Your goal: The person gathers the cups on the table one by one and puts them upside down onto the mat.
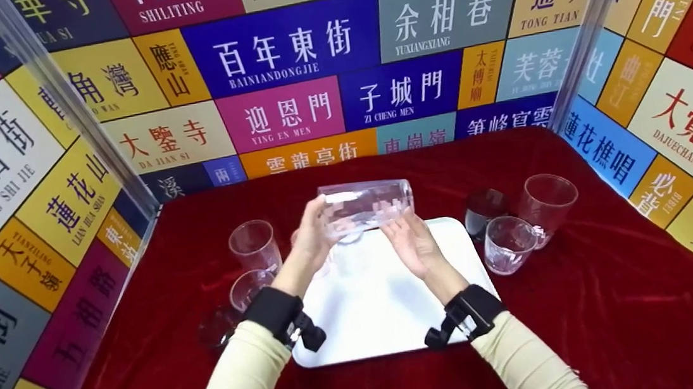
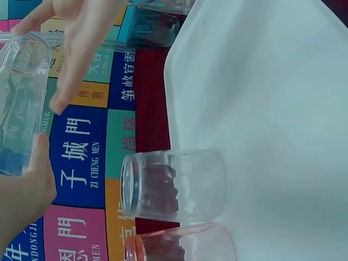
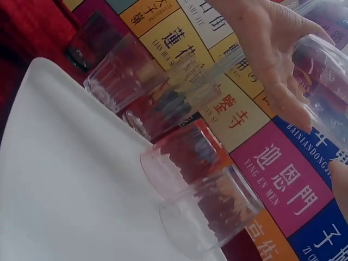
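A clear drinking glass (image 1: 366,204) is held on its side above the white tray (image 1: 389,305). My left hand (image 1: 312,233) grips its left end, with the thumb along the near side in the left wrist view. At the other end is my right hand (image 1: 414,245); its thumb touches the glass and its fingers (image 2: 68,76) are stretched out straight. Below, at the tray's far edge, stand a clear tumbler (image 2: 179,185) and a pink-tinted tumbler (image 2: 185,244), side by side. Both are largely hidden behind the left hand in the head view.
Left of the tray stand a tall clear glass (image 1: 254,241), a shorter glass (image 1: 247,288) and a dark glass (image 1: 216,329). On the right are another dark glass (image 1: 485,210), a handled glass mug (image 1: 509,247) and a tall glass (image 1: 548,200). Red cloth (image 1: 598,303) covers the table.
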{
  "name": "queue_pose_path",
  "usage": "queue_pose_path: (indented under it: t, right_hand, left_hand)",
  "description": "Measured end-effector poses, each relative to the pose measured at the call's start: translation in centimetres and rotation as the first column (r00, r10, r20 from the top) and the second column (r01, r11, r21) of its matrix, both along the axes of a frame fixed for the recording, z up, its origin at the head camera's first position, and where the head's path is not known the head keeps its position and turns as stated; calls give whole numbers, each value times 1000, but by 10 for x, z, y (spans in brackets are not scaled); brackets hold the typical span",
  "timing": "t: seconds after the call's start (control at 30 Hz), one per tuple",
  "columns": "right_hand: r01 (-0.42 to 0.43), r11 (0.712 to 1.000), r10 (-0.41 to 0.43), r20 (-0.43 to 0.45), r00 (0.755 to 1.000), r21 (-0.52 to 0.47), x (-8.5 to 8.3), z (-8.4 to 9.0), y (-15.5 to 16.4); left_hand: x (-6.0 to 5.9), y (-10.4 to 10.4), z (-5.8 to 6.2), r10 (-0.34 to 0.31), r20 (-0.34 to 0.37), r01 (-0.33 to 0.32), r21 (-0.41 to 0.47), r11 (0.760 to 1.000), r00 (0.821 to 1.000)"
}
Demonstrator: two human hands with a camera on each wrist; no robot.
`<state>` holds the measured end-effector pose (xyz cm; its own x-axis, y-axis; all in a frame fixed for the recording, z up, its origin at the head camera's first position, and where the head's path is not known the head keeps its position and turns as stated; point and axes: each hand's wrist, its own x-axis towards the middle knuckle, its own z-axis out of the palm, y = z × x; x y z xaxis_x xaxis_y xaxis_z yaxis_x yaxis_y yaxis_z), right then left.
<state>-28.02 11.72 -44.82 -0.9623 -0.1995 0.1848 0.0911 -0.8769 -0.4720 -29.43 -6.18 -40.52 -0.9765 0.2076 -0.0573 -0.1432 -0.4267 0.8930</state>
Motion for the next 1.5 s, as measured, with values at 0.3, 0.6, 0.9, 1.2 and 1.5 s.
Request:
queue_pose_path:
  t: [0.3,0.6,0.9,1.2,1.5]
  right_hand:
    - [43,998,-44,-19,999,-45,2,1,-6]
    - [95,994,-94,18,995,-60,1,1,3]
    - [407,859,-370,-173,913,311,-8,18,32]
    - [544,192,-272,-489,829,817,-22,-3,35]
    - [476,85,-191,-454,870,875,-33,-40,19]
  left_hand:
    - [4,7,-9,-54,-6,54,-2,999,999]
    - [4,4,-12,-40,10,40,3,999,999]
    - [-1,-14,-16,82,74,-84,25,996,994]
    - [0,-21,-20,98,108,-96,-19,995,989]
    - [3,-24,-27,114,117,-111,-33,993,987]
